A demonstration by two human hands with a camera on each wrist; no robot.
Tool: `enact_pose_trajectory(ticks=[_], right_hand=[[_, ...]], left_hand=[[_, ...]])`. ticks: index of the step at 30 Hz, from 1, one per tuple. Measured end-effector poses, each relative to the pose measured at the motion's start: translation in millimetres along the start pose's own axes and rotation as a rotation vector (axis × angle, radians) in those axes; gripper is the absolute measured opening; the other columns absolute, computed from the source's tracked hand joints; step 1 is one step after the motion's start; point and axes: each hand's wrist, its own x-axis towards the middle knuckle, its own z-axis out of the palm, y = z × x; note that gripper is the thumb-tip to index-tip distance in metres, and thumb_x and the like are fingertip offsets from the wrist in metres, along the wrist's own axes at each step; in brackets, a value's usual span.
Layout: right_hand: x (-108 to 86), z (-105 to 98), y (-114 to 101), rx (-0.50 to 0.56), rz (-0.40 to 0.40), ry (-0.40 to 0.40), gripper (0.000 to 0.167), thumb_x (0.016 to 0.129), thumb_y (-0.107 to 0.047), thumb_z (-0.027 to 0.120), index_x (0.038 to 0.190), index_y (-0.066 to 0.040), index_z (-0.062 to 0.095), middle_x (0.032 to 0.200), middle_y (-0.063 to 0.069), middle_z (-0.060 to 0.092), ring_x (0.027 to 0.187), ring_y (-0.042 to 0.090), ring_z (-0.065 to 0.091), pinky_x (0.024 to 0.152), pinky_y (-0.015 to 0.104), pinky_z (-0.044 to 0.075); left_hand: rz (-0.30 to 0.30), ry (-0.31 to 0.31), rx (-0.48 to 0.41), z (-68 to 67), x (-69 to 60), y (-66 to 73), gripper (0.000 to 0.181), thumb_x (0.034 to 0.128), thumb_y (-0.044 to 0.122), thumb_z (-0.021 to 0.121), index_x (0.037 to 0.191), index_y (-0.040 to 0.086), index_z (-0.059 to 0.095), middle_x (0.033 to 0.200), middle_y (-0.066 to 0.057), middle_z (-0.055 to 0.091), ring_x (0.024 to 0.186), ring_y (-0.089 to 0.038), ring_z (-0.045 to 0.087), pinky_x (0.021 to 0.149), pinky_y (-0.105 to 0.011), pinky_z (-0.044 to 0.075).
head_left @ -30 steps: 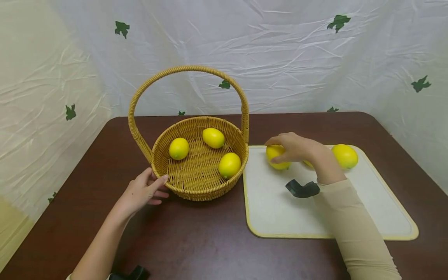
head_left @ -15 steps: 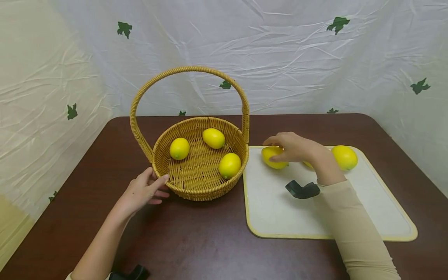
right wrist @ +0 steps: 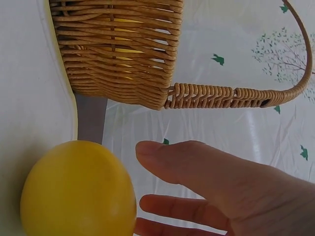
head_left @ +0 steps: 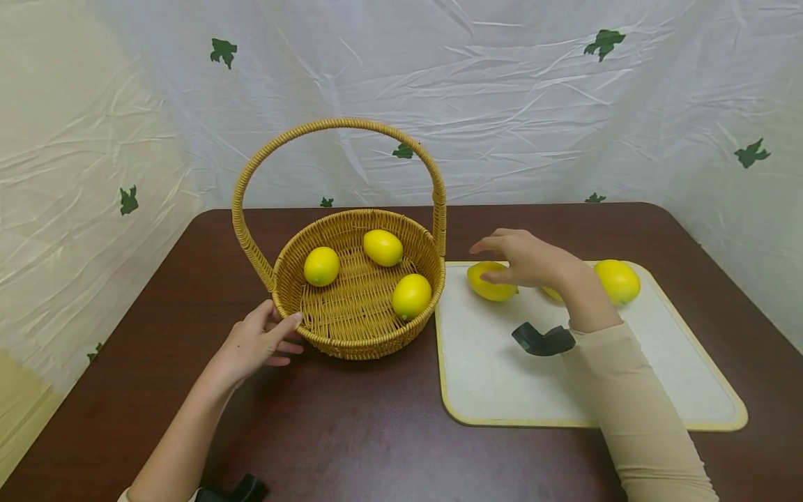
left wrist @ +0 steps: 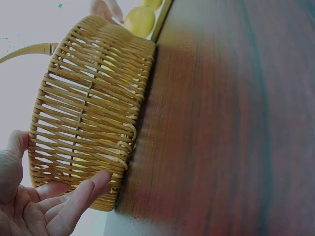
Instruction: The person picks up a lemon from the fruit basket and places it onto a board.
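Note:
A wicker basket (head_left: pixel 360 341) with a tall arched handle stands on the table and holds three lemons, one of them a lemon (head_left: pixel 412 296) at its right side. My left hand (head_left: pixel 257 340) grips the basket's near left rim, thumb over the edge and fingers against the outer wall (left wrist: pixel 83 108). To the basket's right, a lemon (head_left: pixel 488 288) lies on a white board (head_left: pixel 502 376). Just over that lemon is my right hand (head_left: pixel 533 259), fingers spread and holding nothing. The right wrist view shows a gap between the lemon (right wrist: pixel 78 191) and the thumb.
Farther right on the board are another lemon (head_left: pixel 617 282) and one mostly hidden behind my right wrist, its edge (head_left: pixel 552 294) showing. The board has a yellow rim. Dark wood table (head_left: pixel 351 432) lies in front, and a white curtain (head_left: pixel 502 125) hangs behind.
The lemon under my right hand has shifted slightly left and turned onto its side. My right fingers have lifted off it and spread. My left hand and the basket stay put.

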Motion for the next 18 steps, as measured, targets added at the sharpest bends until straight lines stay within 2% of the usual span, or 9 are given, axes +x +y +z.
enact_pose_trajectory(ticks=[18], right_hand=[[-0.6, -1.2, -3.4, 0.041, -0.012, 0.004, 0.038, 0.084, -0.013, 0.066, 0.12, -0.006, 0.058, 0.113, 0.01, 0.057, 0.103, 0.03, 0.055, 0.086, 0.043, 0.047]], left_hand=[[-0.009, 0.007, -0.002, 0.2, -0.7, 0.3, 0.041, 0.0919, 0.038, 0.054, 0.103, 0.001, 0.041, 0.104, -0.022, 0.063, 0.083, -0.028, 0.067, 0.065, -0.038, 0.056]])
